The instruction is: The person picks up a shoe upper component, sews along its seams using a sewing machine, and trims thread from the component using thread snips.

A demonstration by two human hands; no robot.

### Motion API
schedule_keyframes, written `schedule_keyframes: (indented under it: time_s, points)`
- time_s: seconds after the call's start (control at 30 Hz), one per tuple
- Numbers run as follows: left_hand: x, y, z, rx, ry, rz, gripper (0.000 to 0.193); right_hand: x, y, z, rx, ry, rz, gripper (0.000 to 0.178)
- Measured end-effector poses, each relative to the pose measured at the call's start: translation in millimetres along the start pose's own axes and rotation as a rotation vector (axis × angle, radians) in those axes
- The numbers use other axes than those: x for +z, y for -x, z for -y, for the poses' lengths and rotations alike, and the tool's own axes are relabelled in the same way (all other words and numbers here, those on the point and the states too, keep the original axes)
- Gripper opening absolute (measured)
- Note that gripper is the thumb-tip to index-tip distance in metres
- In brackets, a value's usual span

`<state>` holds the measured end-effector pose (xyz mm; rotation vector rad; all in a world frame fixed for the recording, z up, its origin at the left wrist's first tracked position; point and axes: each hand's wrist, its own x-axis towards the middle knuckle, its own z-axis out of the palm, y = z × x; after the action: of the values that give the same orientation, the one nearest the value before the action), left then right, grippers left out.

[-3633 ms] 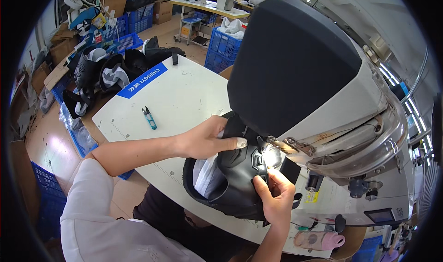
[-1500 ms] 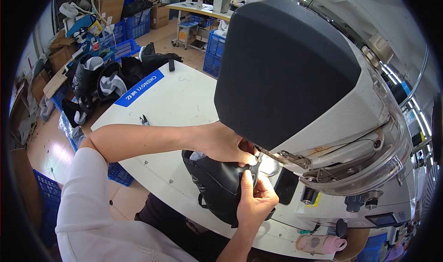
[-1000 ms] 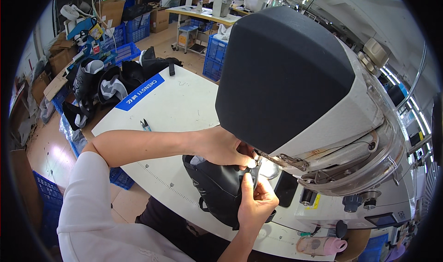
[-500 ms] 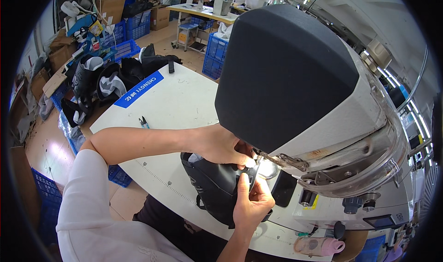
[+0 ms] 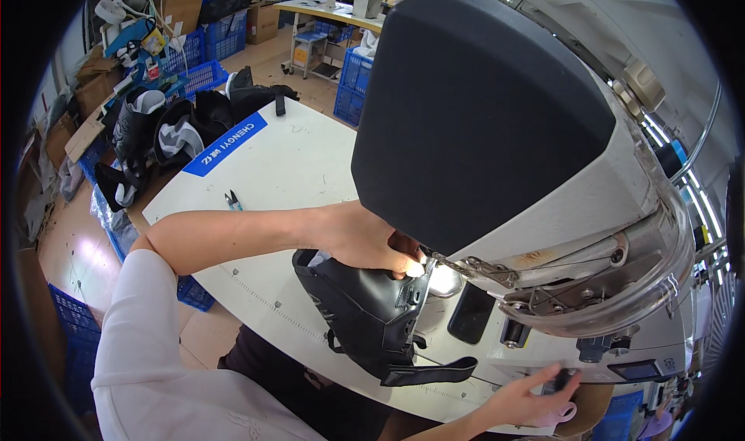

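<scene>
A black leather-like boot upper (image 5: 349, 297) lies on the white table under the sewing machine head. A black strap (image 5: 434, 371) stretches from its lower end to the right. At the upper's top edge, beside the lit needle area, my left hand (image 5: 361, 239) pinches the black material between thumb and fingers. The machine head hides some of those fingertips. My right hand (image 5: 524, 398) is away from the upper, at the table's right front. Its fingers are spread around a dark round knob (image 5: 563, 379); whether they touch it I cannot tell.
The bulky sewing machine head (image 5: 481, 123) stands over the table's right side. A phone (image 5: 472, 313) lies beside the needle area. Small snips (image 5: 233, 201) rest on the tabletop. Black boot uppers (image 5: 178, 134) are piled at the left. A pink bottle (image 5: 565, 414) is partly behind my right hand.
My right hand has let go of the upper and moved right to the dark knob. The strap now shows. My left hand keeps its pinch, and the view has shifted slightly.
</scene>
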<state>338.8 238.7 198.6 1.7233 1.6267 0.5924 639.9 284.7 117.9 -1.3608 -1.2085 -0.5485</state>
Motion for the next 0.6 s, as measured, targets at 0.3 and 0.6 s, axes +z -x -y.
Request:
schedule_keyframes:
  time_s: [0.3, 0.6]
  points:
    - [-4, 3, -7, -0.042, -0.056, 0.020, 0.028, 9, 13, -33, -0.094, 0.156, 0.013, 0.039]
    - [-1, 4, -2, 0.005, -0.007, 0.029, 0.030, 8, 15, -38, -0.064, 0.129, 0.049, 0.040]
